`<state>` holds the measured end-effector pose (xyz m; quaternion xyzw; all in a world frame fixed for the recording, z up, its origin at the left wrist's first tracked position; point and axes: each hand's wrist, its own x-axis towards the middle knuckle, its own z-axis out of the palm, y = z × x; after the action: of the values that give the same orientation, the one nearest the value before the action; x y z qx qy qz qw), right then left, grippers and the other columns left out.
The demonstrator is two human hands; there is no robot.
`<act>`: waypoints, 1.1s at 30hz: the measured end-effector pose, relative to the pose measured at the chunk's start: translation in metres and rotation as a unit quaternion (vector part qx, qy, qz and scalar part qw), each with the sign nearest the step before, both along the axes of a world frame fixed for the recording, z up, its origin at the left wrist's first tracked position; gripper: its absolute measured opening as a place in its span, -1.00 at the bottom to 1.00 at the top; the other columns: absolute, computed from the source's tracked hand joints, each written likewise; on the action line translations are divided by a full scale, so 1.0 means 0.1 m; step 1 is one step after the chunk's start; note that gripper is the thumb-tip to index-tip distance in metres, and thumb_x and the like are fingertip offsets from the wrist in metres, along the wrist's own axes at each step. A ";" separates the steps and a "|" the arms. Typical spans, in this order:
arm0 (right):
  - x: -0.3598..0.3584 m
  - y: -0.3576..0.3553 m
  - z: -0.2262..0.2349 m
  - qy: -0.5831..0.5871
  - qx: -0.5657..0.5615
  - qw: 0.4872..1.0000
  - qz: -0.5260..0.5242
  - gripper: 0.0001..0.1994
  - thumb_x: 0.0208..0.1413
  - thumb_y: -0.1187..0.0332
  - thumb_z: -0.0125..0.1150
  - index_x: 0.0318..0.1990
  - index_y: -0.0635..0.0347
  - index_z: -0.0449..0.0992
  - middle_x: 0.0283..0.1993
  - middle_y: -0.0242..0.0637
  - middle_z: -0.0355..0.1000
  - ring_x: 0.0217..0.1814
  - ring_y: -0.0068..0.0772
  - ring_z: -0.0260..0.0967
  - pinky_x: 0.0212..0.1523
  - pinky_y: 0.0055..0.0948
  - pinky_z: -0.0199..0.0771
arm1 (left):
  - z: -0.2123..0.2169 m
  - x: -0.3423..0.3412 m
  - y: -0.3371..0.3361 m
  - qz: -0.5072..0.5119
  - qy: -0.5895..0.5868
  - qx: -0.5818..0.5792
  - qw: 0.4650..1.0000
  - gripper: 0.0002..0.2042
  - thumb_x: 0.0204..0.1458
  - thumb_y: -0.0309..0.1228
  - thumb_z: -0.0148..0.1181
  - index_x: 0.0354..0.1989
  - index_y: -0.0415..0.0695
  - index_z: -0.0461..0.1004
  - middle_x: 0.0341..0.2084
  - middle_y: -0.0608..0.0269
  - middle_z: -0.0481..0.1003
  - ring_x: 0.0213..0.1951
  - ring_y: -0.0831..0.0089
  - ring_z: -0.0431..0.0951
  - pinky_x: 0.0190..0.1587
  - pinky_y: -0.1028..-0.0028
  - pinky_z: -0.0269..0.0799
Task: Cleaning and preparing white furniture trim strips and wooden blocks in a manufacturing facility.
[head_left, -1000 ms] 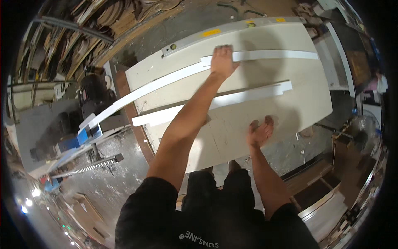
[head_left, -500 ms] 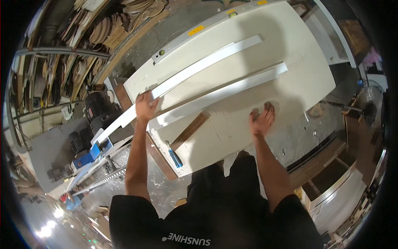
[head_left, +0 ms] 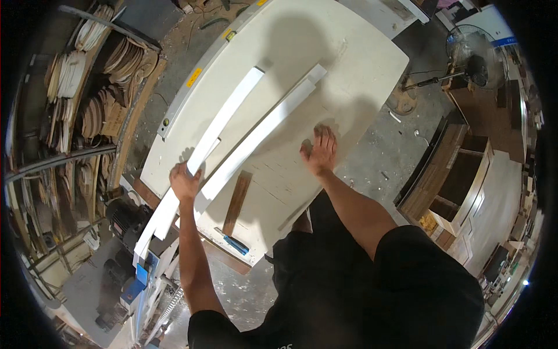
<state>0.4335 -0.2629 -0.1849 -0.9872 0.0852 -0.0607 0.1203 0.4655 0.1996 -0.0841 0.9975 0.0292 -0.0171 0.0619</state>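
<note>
My left hand [head_left: 185,180] is closed around a long white strip [head_left: 224,119], thumb on one side and fingers on the other. Beneath it lies a second white strip, its end [head_left: 214,145] just peeking out beyond my hand. Both run past the left end of the pale tabletop [head_left: 354,64]. To their right, another white strip [head_left: 264,128] lies roughly parallel on the table. My right hand [head_left: 319,152] is open over the table's right side, fingers spread and holding nothing; contact with the surface is unclear. Nearer me are a brown wooden strip [head_left: 238,200] and a blue-handled chisel-like tool [head_left: 235,244].
A long spirit level [head_left: 189,87] lies along the far left edge. Racks of curved wooden pieces [head_left: 104,116] stand at left, above a dark motor [head_left: 125,215]. A fan [head_left: 474,70] stands at far right, and a wooden cabinet frame [head_left: 459,180] at right.
The view has turned and shifted. The upper held strip now reaches farther past the end of the one beneath it. My right hand stays spread over the table.
</note>
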 end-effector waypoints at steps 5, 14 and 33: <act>-0.01 -0.02 0.03 0.005 0.012 1.000 0.013 -0.20 0.21 -0.10 0.14 0.48 0.25 0.26 0.56 0.04 0.15 0.67 0.14 -0.01 0.68 0.14 -0.09 | 0.09 -0.37 -0.46 -0.027 -0.033 -0.104 0.994 -0.50 -0.05 -0.25 0.63 -0.01 -0.29 0.61 -0.13 -0.07 0.62 -0.05 -0.16 0.55 0.09 -0.01 0.48; 0.00 -0.03 0.04 -0.021 0.021 0.999 0.033 -0.21 0.22 -0.05 0.16 0.46 0.33 0.27 0.50 0.14 0.19 0.62 0.21 0.07 0.63 0.21 0.02 | 0.00 -0.32 -1.22 -0.031 -0.040 -0.143 0.988 -0.41 -0.14 -0.29 0.69 0.07 -0.20 0.57 0.02 0.00 0.61 0.11 -0.07 0.60 0.15 0.09 0.57; -0.18 -0.36 0.54 0.024 0.321 0.878 0.355 -0.71 0.09 0.39 0.41 -0.03 0.14 0.53 0.09 -0.12 0.53 0.21 0.06 0.50 0.21 -0.07 0.55 | 0.23 -0.09 -1.06 0.055 0.286 -0.118 0.949 -0.13 0.04 0.28 0.42 0.34 -0.18 0.46 0.28 -0.21 0.52 0.33 -0.13 0.50 0.38 0.04 0.44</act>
<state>0.4151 -0.2991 -0.1314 -0.8595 -0.2528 0.0405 0.4424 0.4561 0.0935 -0.0615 0.9332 0.0982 -0.3013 0.1692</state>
